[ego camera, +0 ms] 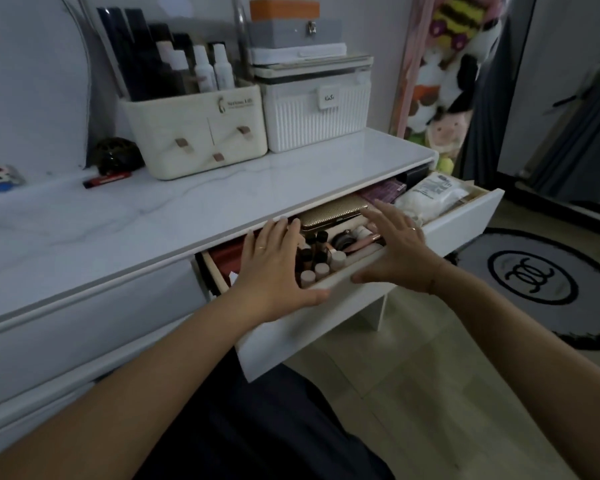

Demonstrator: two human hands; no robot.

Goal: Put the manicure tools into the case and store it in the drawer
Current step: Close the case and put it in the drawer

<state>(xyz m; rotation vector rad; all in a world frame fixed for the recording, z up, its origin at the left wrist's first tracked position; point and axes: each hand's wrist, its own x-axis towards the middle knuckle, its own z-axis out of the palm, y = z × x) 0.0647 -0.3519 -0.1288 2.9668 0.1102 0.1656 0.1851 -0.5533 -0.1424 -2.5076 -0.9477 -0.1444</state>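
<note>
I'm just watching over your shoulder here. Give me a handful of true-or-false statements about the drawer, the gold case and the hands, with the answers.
1. The drawer is fully closed. False: it stands open, contents showing.
2. The gold case lies inside the drawer. True.
3. The left hand holds the gold case. False: it lies flat and open, holding nothing.
4. The right hand rests at the drawer's front edge with fingers spread. True.
5. Small bottles stand in the drawer between the hands. True.
</note>
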